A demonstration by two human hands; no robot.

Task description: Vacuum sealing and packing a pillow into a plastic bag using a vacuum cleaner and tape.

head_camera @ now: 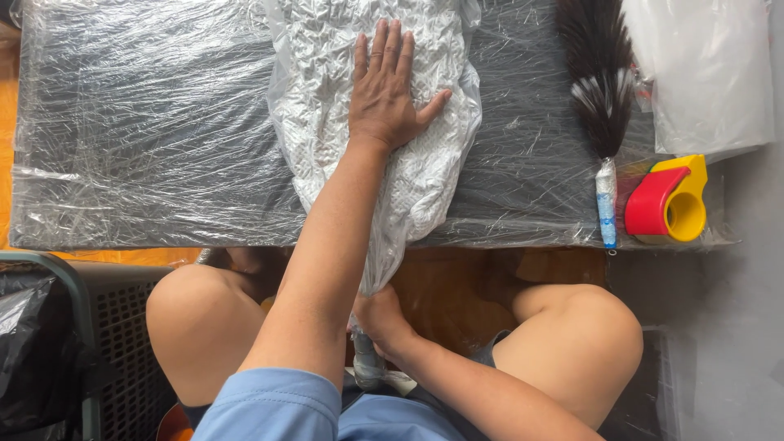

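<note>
A clear plastic bag [322,90] stuffed with white textured cloth lies on a low black table [147,122] that is wrapped in clear film. My left hand [384,98] rests flat on top of the bag, palm down, fingers stretched out and close together. The bag narrows as it hangs over the table's near edge. Below that edge, between my knees, my right hand [380,318] is closed around the bag's gathered neck [384,261]. What hangs under the right hand is partly hidden by my left arm.
A dark feather duster [600,82] with a white handle lies on the table's right side. Beside it is a red and yellow tape dispenser [665,204], and behind that a pale plastic bag [702,73]. A dark slotted basket [122,327] holding a black bag [24,351] stands at my left.
</note>
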